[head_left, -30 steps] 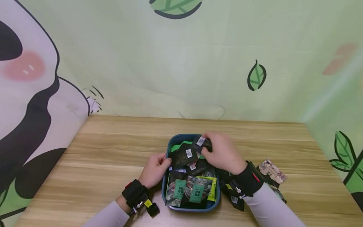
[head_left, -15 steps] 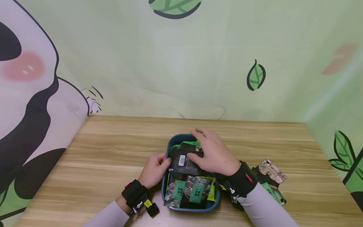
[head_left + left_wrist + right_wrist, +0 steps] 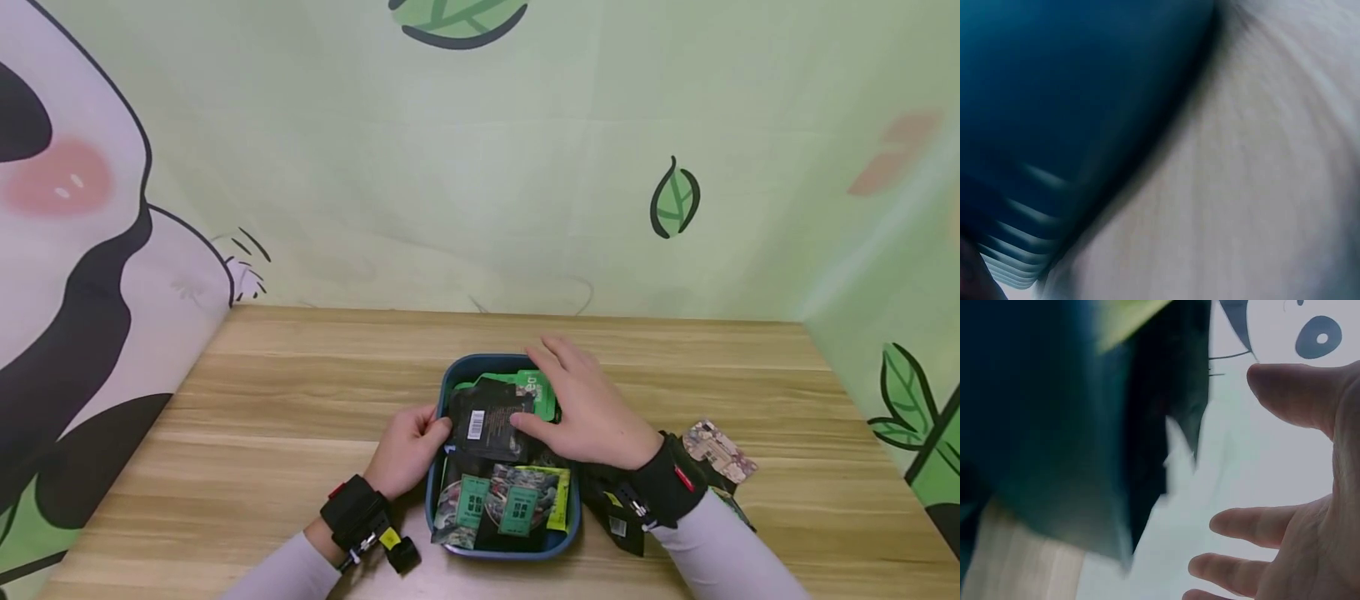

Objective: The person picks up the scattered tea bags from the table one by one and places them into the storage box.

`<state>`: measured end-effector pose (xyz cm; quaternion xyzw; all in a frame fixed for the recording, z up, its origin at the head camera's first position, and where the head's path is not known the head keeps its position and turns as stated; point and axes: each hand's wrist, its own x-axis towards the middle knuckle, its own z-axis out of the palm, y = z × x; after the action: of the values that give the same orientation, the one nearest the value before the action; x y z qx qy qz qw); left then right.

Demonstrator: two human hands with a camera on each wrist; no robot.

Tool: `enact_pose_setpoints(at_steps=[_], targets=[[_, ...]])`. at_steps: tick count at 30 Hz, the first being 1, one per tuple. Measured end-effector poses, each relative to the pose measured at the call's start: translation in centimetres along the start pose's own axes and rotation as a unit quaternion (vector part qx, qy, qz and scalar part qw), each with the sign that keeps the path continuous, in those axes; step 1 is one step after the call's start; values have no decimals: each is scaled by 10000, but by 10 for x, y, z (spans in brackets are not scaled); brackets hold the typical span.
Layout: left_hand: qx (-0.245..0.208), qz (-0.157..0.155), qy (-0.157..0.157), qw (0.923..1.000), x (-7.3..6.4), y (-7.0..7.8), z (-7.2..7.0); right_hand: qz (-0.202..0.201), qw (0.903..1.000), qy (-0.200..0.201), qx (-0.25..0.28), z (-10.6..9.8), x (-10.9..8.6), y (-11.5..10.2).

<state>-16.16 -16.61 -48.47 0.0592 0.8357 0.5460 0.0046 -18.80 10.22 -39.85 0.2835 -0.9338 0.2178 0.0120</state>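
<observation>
A blue plastic basket (image 3: 576, 525) full of sachets stands mid-table. My left hand (image 3: 407, 450) grips its left rim, thumb on top. The left wrist view shows the slotted basket wall (image 3: 1085, 81) up close. A black sachet (image 3: 495, 425) with a barcode label lies on the pile, a green packet (image 3: 537, 389) behind it. Upright at the front are dark picture sachets (image 3: 517, 508) and a yellow packet (image 3: 559, 504). My right hand (image 3: 588, 417) spreads over the basket's right side, holding nothing; its thumb tip overlaps the black sachet's edge. In the right wrist view its fingers (image 3: 1254, 526) are apart.
To the right of the basket, partly under my right wrist, lie more black sachets (image 3: 618, 521). A pinkish patterned packet (image 3: 718, 450) lies farther right. A printed backdrop (image 3: 480, 183) rises behind the wooden table (image 3: 300, 367).
My right hand has let go of a black sachet at the back of the basket, and its fingers have straightened. It has then shifted slightly right, uncovering the green packet. The left hand stays put.
</observation>
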Motion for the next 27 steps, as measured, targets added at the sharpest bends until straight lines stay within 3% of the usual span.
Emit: enact_pose_setpoints(at_steps=[5,12,23,27], targets=[[12,-3,4,10000,0,1,0,113,9999,-16,-123,-3,-24,27],[-11,-19,15,10000,-1,0,0,384,9969,-35,-680,-1,-63,55],[6,17,11,10000,0,1,-1,288,9967,-247,-718,18,-110,44],[-10,17,3,10000,0,0,0,426,9952,-544,-693,24,-120,36]])
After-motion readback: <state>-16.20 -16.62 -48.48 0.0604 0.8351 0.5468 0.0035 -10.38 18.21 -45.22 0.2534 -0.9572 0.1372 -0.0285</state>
